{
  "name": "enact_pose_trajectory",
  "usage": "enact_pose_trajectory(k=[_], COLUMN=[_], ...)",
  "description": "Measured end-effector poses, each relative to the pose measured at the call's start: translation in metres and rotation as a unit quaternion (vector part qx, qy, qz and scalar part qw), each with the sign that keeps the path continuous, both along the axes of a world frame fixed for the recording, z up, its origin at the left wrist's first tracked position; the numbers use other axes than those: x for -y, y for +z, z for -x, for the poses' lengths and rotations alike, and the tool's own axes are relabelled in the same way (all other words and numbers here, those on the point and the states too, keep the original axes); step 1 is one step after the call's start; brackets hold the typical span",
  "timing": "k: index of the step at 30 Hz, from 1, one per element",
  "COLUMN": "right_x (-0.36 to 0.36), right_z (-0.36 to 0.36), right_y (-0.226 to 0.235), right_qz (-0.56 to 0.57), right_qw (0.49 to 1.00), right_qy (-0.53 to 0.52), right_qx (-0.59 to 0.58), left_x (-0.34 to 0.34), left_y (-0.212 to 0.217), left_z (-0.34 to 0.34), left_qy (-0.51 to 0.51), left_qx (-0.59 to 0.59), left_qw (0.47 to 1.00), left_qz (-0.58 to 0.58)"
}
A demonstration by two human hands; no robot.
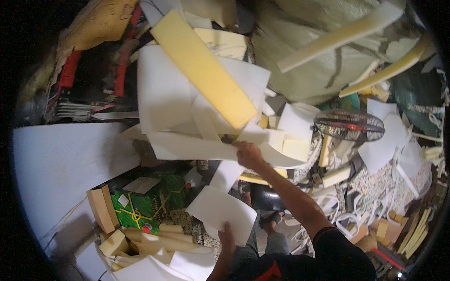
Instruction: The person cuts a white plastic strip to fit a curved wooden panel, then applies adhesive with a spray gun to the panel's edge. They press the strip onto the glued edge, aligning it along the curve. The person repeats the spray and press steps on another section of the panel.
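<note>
My left hand (227, 239) grips a small white foam sheet (222, 213) by its near edge, thumb on top and the other fingers hidden beneath. My right arm stretches forward. My right hand (249, 155) is closed at the edge of a white foam sheet (190, 147) on the pile; its fingertips are partly hidden. Larger white foam sheets (164, 93) lie loosely stacked beyond that hand. A long yellow foam slab (204, 68) slants across them.
A black fan (349, 125) stands to the right among foam offcuts. Left of me are a green box (133, 208) with yellow strapping and rolled cream foam pieces (161, 243). A large wrapped bundle (300, 56) fills the far right. White foam loops (347, 222) litter the floor.
</note>
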State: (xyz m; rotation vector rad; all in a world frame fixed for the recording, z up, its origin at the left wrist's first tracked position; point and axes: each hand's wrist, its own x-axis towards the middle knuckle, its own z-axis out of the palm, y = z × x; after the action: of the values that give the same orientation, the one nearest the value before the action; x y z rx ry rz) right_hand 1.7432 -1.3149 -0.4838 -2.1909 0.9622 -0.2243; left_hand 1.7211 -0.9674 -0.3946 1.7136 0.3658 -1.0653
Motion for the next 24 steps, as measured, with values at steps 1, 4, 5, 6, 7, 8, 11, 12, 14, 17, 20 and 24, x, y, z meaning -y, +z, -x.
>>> enact_pose_trajectory(k=[1, 4, 5, 6, 7, 8, 11, 12, 14, 17, 20, 24], right_x=[0.021, 0.097, 0.132, 0.163, 0.181, 0.203, 0.221, 0.219, 0.202, 0.151, 0.044, -0.033], right_z=[-0.008, -0.04, -0.047, -0.06, -0.078, -0.087, -0.117, -0.114, -0.098, -0.047, 0.042, 0.172], right_y=[0.001, 0.044, 0.048, 0.067, 0.098, 0.107, 0.194, 0.205, 0.224, 0.209, 0.138, 0.23], right_qz=[0.072, 0.051, 0.181, 0.18, 0.146, 0.243, 0.095, 0.188, 0.364, 0.163, -0.114, -0.402], right_qw=[0.997, 0.997, 0.982, 0.982, 0.986, 0.959, 0.974, 0.958, 0.897, 0.976, 0.989, 0.901], right_qy=[-0.009, -0.055, -0.048, -0.059, -0.081, -0.143, -0.189, -0.207, -0.25, -0.11, -0.073, -0.154], right_qx=[0.041, 0.024, -0.03, -0.017, -0.004, 0.009, -0.083, -0.057, -0.015, -0.093, -0.06, -0.052], left_x=[-0.007, -0.009, 0.001, 0.005, 0.001, 0.003, 0.016, 0.028, 0.044, 0.082, 0.106, 0.126], left_y=[-0.003, -0.009, -0.002, 0.003, 0.002, -0.003, 0.027, 0.04, 0.052, 0.103, 0.127, 0.179], left_z=[0.001, -0.001, -0.005, -0.008, -0.009, -0.011, -0.017, -0.02, -0.018, -0.021, -0.004, 0.014], left_qy=[-0.005, -0.023, -0.042, -0.056, -0.051, -0.058, -0.074, -0.091, -0.153, -0.225, -0.251, -0.367], left_qx=[0.001, 0.027, 0.047, 0.068, 0.068, 0.065, 0.038, 0.025, 0.061, 0.074, 0.01, -0.06], left_qw=[1.0, 0.998, 0.997, 0.995, 0.996, 0.996, 0.996, 0.995, 0.983, 0.972, 0.961, 0.913], left_qz=[-0.022, -0.058, -0.046, -0.04, -0.04, -0.029, -0.03, -0.03, -0.084, 0.003, 0.114, 0.169])
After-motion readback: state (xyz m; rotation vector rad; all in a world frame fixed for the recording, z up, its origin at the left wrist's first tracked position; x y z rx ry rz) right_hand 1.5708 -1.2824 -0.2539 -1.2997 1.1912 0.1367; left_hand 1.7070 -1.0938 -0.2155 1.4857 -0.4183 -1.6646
